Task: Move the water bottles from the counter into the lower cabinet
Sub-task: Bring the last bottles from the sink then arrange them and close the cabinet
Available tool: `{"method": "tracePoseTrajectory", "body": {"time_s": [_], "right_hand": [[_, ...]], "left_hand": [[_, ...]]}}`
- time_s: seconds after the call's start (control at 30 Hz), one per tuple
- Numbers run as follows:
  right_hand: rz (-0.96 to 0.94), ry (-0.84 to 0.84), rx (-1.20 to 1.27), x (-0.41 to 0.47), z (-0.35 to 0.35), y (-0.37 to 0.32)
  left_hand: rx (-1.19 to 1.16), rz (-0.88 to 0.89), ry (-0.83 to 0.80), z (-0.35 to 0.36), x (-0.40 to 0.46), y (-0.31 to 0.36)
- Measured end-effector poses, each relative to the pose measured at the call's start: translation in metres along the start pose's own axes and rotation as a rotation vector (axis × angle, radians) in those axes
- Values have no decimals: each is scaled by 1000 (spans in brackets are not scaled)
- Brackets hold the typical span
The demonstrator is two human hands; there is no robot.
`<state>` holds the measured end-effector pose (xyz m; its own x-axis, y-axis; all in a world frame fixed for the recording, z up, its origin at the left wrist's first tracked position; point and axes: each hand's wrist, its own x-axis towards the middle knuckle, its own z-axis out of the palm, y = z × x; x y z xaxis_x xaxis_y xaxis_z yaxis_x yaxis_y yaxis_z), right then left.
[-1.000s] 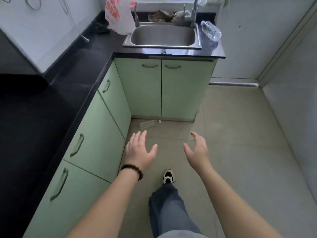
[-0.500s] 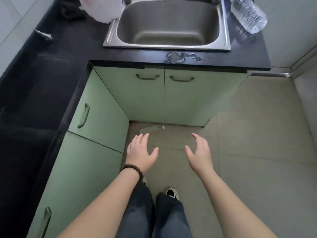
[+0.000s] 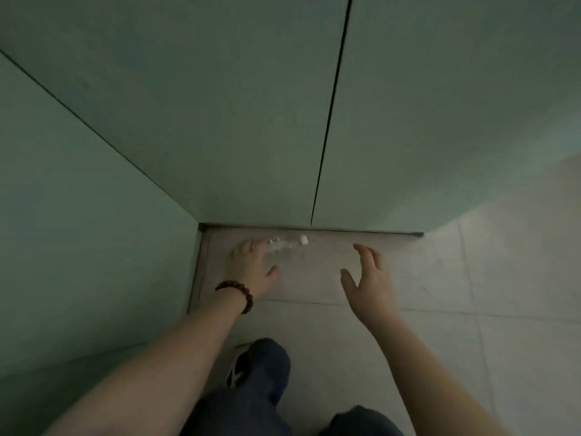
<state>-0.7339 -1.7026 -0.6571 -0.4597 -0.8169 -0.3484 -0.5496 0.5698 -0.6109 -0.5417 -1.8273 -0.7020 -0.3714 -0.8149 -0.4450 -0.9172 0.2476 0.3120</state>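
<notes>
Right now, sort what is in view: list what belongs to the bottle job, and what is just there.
Belongs to the job:
- clear water bottle lying on the floor
- closed cabinet doors
- left hand reaching at the bottle
- right hand, open

Just there:
- bead bracelet
- floor tiles
- shoe

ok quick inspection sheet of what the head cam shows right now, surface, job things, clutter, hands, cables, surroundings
surface: tiled floor, pale, in the corner where the cabinets meet; no counter in view
job's things: clear water bottle with a white cap, lying on its side on the floor near the cabinet base; cabinet doors closed
clutter: nothing seen
grippers: left hand with fingers spread, at or on the bottle's end, contact too blurred to tell; right hand open, holds nothing
cables: nothing seen
surroundings: green side cabinet on the left; beaded bracelet on the left wrist; knees in dark trousers and a shoe below
</notes>
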Motion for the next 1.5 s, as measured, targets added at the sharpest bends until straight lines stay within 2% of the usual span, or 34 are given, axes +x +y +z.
{"method": "tracePoseTrajectory", "body": {"time_s": [0.13, 0.27, 0.33, 0.53, 0.7, 0.87, 1.03, 1.17, 1.33, 1.5], "right_hand": [[-70, 1, -140, 42, 40, 36], [-139, 26, -247, 70, 45, 49], [-165, 33, -273, 77, 42, 52], [-138, 79, -343, 78, 29, 66], [-115, 117, -288, 77, 32, 62], [-81, 90, -230, 25, 15, 33], [-31, -16, -153, -61, -42, -27], [-47, -38, -86, -134, -127, -92], [-42, 23, -49, -218, -262, -162], [-89, 135, -46, -255, -365, -193]], "left_hand": [[153, 28, -29, 68, 80, -34], [220, 34, -119, 117, 135, -47], [259, 30, -100, 134, 150, -50], [332, 28, 35, 152, 175, -60], [305, 68, 17, 141, 157, -50], [135, 54, 65, 78, 70, -14], [-179, -15, 129, -25, -52, 41], [-360, -116, 122, -125, -157, 95], [-359, -183, 181, -254, -277, 170], [-436, -162, 265, -337, -332, 234]]}}
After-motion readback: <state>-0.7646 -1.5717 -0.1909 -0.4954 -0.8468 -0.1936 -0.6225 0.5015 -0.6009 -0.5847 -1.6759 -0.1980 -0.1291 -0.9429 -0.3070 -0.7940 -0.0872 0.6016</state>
